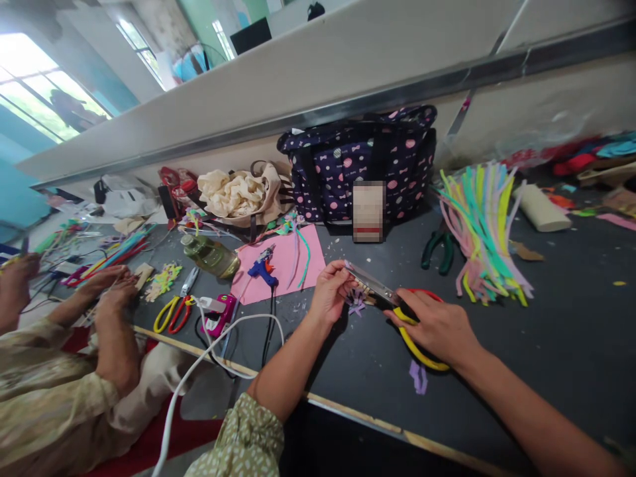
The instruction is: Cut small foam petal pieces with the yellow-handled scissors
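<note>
My right hand [437, 324] is wrapped round the yellow and red handles of a pair of scissors [375, 285], whose blades point left. At the blade tips, the fingers of my left hand [332, 291] are pinched together. What they hold is too small to make out. Below the blades lies a cluster of cut purple strips [356, 303]. Another purple piece [418, 377] rests on the dark table [556, 371] nearer the front edge.
A bundle of coloured strips [489, 232] and green-handled pliers [438, 252] lie to the right. Behind stands a dark patterned bag [328, 179]. Leftward are a pink sheet [313, 248], glue gun [263, 268], bottle [211, 257], second scissors [179, 308], white cable [173, 404] and a co-worker's hands [116, 285].
</note>
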`<state>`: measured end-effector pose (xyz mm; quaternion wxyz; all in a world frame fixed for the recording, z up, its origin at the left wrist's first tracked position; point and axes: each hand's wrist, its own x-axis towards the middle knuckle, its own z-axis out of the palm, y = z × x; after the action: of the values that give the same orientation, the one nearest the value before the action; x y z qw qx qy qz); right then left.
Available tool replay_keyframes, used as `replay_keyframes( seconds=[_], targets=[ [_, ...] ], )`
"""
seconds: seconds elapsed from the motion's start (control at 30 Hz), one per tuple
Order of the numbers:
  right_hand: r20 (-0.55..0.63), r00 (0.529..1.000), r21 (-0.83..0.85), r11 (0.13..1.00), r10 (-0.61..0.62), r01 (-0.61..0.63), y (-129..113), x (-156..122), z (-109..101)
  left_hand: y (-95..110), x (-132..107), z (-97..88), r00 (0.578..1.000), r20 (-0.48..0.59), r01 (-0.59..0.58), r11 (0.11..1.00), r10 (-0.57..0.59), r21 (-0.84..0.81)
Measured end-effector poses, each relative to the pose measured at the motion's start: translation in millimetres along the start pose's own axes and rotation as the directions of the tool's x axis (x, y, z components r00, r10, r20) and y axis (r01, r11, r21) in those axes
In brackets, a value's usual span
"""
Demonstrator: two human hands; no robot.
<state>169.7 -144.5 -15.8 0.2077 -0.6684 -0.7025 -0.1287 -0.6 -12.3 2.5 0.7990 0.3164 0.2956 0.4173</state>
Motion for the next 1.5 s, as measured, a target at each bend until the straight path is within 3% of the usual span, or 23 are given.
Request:
replay_keyframes(
  seconds=[0.73, 1.13, 1.5],
  targets=[
    [-0.045, 0.999, -0.030, 1.000, 0.002, -0.003, 2.6, 0.2, 3.1, 0.1, -0.7, 2.6, 1.000, -0.015, -0.003, 1.000, 0.003, 0.004],
    [-0.015, 1.000, -0.021, 1.000, -0.003, 0.002, 3.1, 1.0, 0.1, 2.4, 0.6, 2.5, 0.999, -0.032, -0.014, 0.999, 0.015, 0.045],
    [-0.014, 1.000, -0.030, 1.000, -0.006, 0.006, 3.7, -0.3, -0.1, 2.8, 1.7, 1.0, 1.000, -0.005, 0.020, 0.999, -0.020, -0.036]
  ],
)
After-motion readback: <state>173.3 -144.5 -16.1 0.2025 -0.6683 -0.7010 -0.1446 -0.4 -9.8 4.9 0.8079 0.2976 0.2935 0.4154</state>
